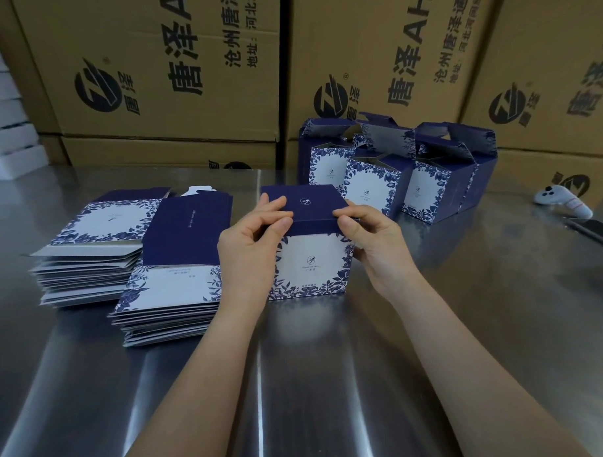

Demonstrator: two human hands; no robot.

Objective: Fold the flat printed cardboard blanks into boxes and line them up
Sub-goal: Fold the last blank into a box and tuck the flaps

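Box (311, 262) nearly closed, we pinch its lid (306, 202) w/ left hand (253, 245) & right hand (374, 241) fingers (348, 213); 3+ finished boxes (367, 188) behind, 2 blank stacks (89, 270) to go.

Two blank stacks (88, 235); one closed box (311, 262); at least three open boxes (370, 188); one controller (562, 202).

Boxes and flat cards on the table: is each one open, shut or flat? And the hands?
Box in the hands: upright on the table, lid folded down.
Left hand: grips the box's left side.
Right hand: pinches the lid's right edge.
Back boxes: standing, tops open.
Flat blanks: unfolded, in two stacks.
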